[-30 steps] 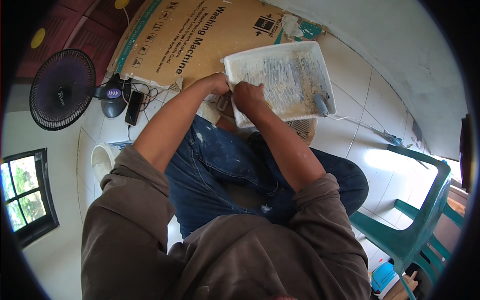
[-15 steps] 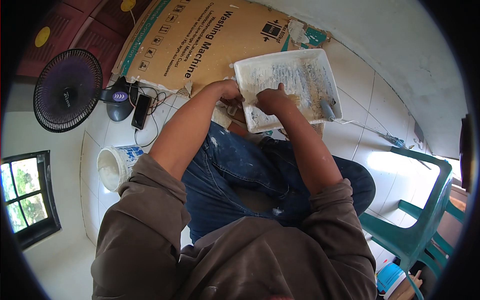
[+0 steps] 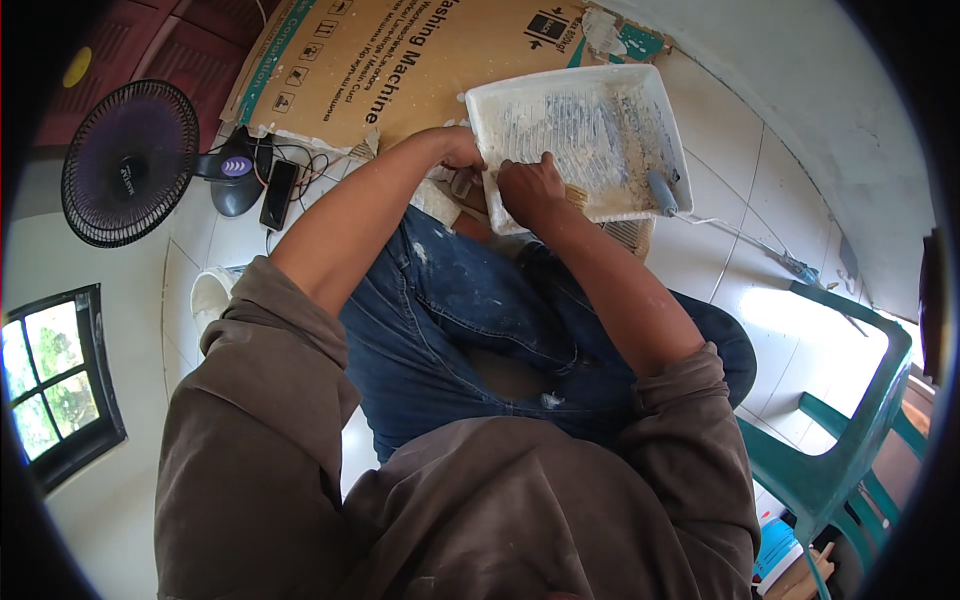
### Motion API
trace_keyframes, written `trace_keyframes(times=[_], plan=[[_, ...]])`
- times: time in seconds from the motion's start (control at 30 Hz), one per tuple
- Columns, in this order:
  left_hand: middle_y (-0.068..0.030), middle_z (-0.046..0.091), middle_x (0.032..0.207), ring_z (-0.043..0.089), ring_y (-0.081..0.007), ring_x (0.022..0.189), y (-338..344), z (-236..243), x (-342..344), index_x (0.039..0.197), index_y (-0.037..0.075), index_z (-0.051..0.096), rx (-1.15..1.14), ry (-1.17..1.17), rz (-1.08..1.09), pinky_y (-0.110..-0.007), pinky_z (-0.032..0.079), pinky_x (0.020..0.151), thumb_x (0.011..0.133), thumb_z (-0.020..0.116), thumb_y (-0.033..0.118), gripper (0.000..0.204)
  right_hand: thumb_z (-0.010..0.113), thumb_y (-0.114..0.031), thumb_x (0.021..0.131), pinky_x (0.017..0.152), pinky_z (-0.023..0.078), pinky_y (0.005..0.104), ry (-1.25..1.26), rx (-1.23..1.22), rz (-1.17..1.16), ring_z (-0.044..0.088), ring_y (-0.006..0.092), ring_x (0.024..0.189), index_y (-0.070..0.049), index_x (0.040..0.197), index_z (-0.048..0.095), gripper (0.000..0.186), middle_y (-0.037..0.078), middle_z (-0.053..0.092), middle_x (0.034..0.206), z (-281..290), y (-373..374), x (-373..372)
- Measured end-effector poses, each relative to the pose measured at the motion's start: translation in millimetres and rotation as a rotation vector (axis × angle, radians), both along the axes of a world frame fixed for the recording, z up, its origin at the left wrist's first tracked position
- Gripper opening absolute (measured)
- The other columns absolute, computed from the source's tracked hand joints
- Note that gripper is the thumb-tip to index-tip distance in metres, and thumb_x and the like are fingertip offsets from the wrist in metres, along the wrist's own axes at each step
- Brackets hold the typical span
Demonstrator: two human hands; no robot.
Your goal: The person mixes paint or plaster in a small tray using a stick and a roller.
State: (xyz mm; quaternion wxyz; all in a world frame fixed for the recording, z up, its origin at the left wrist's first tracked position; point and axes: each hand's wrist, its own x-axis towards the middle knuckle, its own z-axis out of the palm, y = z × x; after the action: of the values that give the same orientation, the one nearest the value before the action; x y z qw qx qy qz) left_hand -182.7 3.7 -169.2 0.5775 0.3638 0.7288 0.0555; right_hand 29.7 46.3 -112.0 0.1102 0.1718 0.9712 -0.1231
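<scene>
A white paint tray (image 3: 655, 120), its ribbed bed smeared with dried whitish paint, lies in front of my crossed legs. My left hand (image 3: 463, 150) is closed on the tray's left rim, its fingers partly hidden. Over the tray's near left corner, my right hand (image 3: 532, 190) is closed round a paintbrush (image 3: 577, 196); only its pale bristles show, pointing right. A small grey paint roller (image 3: 661, 192) rests at the tray's right end, its wire frame running out over the rim.
Flattened cardboard (image 3: 400, 70) covers the floor beyond. To the left stand a black fan (image 3: 130, 165), a phone (image 3: 279, 195) with cables, and a white bucket (image 3: 210, 295) partly behind my sleeve. A green plastic chair (image 3: 800, 470) is at the right, beside the wall.
My right hand and the brush have shifted left and nearer within the tray, toward its near left corner. The whole view has tilted slightly, and my left hand still grips the rim.
</scene>
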Motion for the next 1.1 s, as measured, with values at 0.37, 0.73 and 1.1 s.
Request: trace_keyframes(times=[0.37,0.73,1.1], plan=[[-0.0164,0.077,0.097,0.077,-0.0252,0.083,-7,11,3,0.111,-0.008,0.071,0.118,0.063,-0.024,-0.037,0.062,0.076,0.09,0.069,-0.002,0.022,0.055,-0.016,0.098,0.096,0.038,0.0526,-0.041,-0.022,-0.046,0.075,0.0253,0.097,-0.009,0.103,0.078,0.025,0.009,0.077,0.102,-1,-14,-12],[-0.0172,0.075,0.111,0.075,-0.027,0.087,-2,-4,-3,0.121,-0.004,0.069,0.19,-0.101,-0.161,-0.041,0.064,0.078,0.091,0.069,0.0,0.03,0.043,-0.046,0.107,0.094,0.048,0.065,0.143,0.094,-0.252,0.073,0.0375,0.098,-0.004,0.108,0.071,0.05,0.02,0.076,0.102,8,78,-14],[-0.02,0.075,0.11,0.073,-0.0359,0.101,-7,59,33,0.11,0.009,0.078,0.358,0.775,-0.046,-0.046,0.058,0.089,0.09,0.07,0.046,0.043,0.032,-0.055,0.108,0.109,0.026,0.0748,-0.065,0.004,-0.169,0.069,0.0366,0.115,-0.005,0.131,0.061,0.062,0.02,0.073,0.119,56,47,35]])
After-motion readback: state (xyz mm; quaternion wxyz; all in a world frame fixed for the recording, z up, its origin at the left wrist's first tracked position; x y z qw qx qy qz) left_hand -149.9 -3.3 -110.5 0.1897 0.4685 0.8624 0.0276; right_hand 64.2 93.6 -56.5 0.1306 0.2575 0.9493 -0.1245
